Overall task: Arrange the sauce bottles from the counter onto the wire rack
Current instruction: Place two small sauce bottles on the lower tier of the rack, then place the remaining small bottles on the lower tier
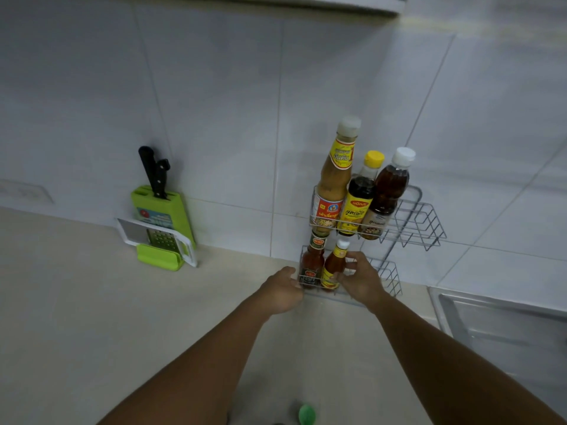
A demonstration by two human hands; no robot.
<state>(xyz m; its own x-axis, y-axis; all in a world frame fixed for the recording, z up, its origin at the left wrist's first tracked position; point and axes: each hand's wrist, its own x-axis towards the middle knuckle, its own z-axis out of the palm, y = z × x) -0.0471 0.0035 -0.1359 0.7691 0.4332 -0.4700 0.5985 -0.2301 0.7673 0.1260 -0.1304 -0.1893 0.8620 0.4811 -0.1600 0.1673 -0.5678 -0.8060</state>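
Note:
A two-tier wire rack hangs on the tiled wall. Its upper shelf holds a tall tan sauce bottle, a dark bottle with a yellow cap and a brown bottle with a white cap. On the lower shelf stand a dark red sauce bottle and a small orange chilli sauce bottle. My right hand has its fingers around the orange bottle. My left hand touches the lower shelf's left front corner beside the red bottle, fingers curled.
A green knife block with a black-handled knife and a white grater lean against the wall at the left. A steel sink lies at the right. A green cap shows at the bottom edge. The beige counter spreads in front.

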